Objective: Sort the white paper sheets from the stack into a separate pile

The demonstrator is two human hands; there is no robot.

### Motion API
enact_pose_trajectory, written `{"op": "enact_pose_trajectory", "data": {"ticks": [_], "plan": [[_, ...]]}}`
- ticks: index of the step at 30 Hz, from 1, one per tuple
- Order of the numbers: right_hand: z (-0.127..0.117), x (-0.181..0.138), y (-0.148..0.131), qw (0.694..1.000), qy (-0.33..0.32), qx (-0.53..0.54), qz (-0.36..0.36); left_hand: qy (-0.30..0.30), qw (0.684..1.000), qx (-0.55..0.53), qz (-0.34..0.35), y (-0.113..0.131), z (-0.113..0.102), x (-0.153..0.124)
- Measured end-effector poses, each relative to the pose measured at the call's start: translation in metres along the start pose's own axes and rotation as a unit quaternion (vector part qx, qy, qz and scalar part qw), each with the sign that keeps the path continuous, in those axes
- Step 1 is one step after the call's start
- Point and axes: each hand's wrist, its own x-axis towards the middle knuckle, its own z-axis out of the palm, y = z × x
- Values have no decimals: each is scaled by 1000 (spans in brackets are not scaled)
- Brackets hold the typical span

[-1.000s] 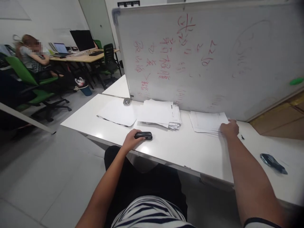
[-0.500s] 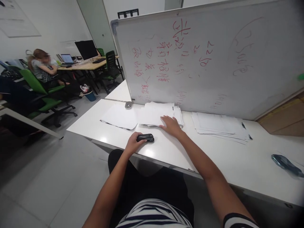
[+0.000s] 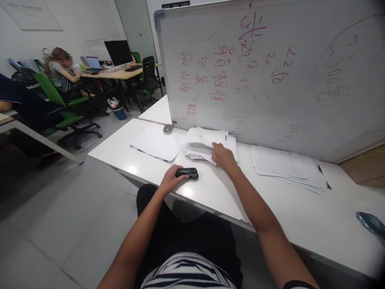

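Note:
My left hand (image 3: 170, 180) grips a black stapler (image 3: 187, 173) that lies on the white table (image 3: 222, 192) near its front edge. My right hand (image 3: 223, 155) rests on the middle stack of white paper (image 3: 204, 141), its fingers curled at the stack's right edge and lifting some sheets. A single sheet (image 3: 156, 142) lies to the left of the stack. Another stack of stapled sheets (image 3: 288, 167) lies to the right.
A whiteboard (image 3: 270, 72) with red writing stands along the table's back edge. A small grey object (image 3: 167, 129) sits at its foot. A dark object (image 3: 371, 222) lies at the table's right end. A person (image 3: 61, 74) sits on a green chair at a far desk.
My right hand left the right stack and crossed to the middle stack, where it now lifts sheets at the edge. My left hand stayed on the stapler.

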Motion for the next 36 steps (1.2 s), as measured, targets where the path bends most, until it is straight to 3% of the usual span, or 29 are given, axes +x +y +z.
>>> {"op": "enact_pose_trajectory", "data": {"ticks": [4, 8, 11, 20, 24, 28, 36], "plan": [[-3, 2, 0, 1000, -6, -9, -8, 1, 1000, 0, -7, 2, 0, -1], [0, -2, -2, 997, 7, 5, -82, 3, 1000, 2, -3, 2, 0, 0], [-2, -4, -7, 991, -18, 40, -123, 3, 1000, 1, -5, 1, 1, 0], [-3, -5, -4, 986, -75, 55, -140, -3, 1000, -1, 0, 3, 0, 0], [-5, -4, -2, 986, -79, 84, -117, 0, 1000, 6, 5, 1, 1, 1], [-9, -3, -2, 993, -86, 48, -63, 0, 1000, 10, 7, -2, 2, 1], [-1, 0, 3, 998, -37, 30, -34, 3, 1000, 5, 11, -4, 3, 1]]}}
